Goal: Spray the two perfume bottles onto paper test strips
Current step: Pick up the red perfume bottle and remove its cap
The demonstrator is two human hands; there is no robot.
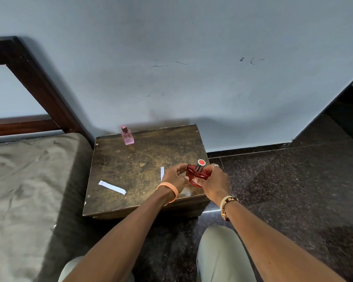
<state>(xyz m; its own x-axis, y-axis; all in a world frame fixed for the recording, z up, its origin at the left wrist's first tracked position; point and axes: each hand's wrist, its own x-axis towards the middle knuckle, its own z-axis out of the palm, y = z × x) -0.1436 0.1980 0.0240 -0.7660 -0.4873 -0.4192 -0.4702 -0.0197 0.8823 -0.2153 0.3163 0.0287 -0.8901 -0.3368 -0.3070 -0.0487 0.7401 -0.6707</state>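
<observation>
While the left hand point(174, 176) and right hand point(214, 180) both clutch the red perfume bottle point(198, 177) over the near right corner of the wooden table point(143, 159), the pink bottle point(127, 136) stands far left. Two bottles, two strips: flat strip point(112, 187) lying near-left, second strip point(162, 173) peeking behind the left hand.

The far bottle point(127, 137) stands back left on the table point(143, 161), the near bottle point(198, 177) front right, strips point(112, 187) left of it.

The red perfume bottle point(198, 177), with a red-topped silver cap, stood upright at centre frame, gripped by the left hand point(174, 177) and right hand point(214, 180). The pink bottle point(127, 136) stood upright above, left of centre. One white strip point(112, 187) lay flat lower left; another strip point(162, 173) lay beside the left hand.
</observation>
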